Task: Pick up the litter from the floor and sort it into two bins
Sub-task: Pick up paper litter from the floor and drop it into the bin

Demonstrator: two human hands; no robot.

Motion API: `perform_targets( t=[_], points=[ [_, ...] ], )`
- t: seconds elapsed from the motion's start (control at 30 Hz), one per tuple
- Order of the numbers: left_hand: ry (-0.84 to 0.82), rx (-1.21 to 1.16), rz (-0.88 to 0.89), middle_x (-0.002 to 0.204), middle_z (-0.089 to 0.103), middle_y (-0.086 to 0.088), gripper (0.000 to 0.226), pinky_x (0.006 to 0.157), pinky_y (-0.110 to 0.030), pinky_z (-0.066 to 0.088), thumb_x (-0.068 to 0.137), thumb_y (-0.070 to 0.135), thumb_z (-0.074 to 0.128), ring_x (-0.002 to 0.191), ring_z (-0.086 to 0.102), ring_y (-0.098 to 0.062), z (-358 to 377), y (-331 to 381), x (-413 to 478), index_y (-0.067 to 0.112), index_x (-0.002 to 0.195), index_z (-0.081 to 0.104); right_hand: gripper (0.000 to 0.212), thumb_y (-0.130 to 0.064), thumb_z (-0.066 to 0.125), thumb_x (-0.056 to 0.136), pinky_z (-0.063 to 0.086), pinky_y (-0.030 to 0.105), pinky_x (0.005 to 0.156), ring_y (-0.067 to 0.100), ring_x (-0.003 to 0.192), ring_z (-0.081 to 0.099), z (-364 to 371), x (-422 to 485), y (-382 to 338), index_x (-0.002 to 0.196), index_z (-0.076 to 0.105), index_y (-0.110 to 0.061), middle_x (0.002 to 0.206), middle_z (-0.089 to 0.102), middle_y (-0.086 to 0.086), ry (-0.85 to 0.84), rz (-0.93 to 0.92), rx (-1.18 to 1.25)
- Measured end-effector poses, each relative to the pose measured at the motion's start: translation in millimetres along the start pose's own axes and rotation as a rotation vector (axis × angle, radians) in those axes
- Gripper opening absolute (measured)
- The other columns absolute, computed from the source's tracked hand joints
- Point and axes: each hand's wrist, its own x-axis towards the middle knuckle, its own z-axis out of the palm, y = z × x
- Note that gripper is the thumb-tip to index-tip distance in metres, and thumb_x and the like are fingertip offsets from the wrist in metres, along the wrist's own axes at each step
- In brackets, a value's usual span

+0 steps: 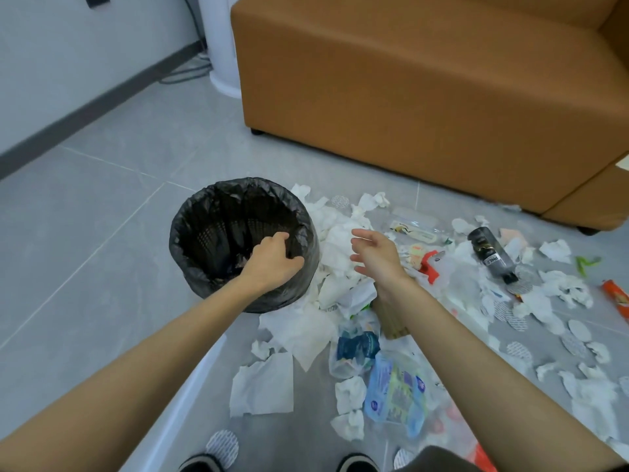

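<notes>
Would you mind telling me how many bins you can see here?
1. A black-lined bin stands on the floor left of the litter, with the left hand at its rim. A second bin may be out of view.

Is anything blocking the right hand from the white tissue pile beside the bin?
Nothing visible does. The right hand hovers open directly above the tissue pile, with only air between them. The left hand is over the black-lined bin, off to the side.
</notes>
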Motion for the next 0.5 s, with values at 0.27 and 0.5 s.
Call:
perform_targets(
  t=[0.27, 0.5],
  points=[
    [-0.033, 0.525, 0.066, 0.138, 0.046, -0.012, 0.061, 0.094, -0.042, 0.046, 0.094, 0.007, 0.043, 0.122, 0.047, -0.031, 19, -22, -43, 0.017, 0.149, 0.02, 0.032, -0.008, 0.045, 0.093, 0.045, 0.025, 0.065, 0.018, 0.083, 0.052, -16, -40, 10, 0.122, 0.056, -0.015, 0.096, 0.056, 0.001, -0.036, -0.069, -0.036],
    [-0.099, 0.815, 0.122, 0.13, 0.05, -0.015, 0.059, 0.093, -0.04, 0.046, 0.09, -0.008, 0.037, 0.117, 0.051, -0.033, 14, -34, -81, 0.015, 0.144, 0.029, 0.032, -0.012, 0.048, 0.093, 0.044, 0.023, 0.066, 0.018, 0.091, 0.054, -29, -89, -12, 0.124, 0.053, -0.019, 0.119, 0.054, 0.004, -0.167, -0.209, -0.284]
  ],
)
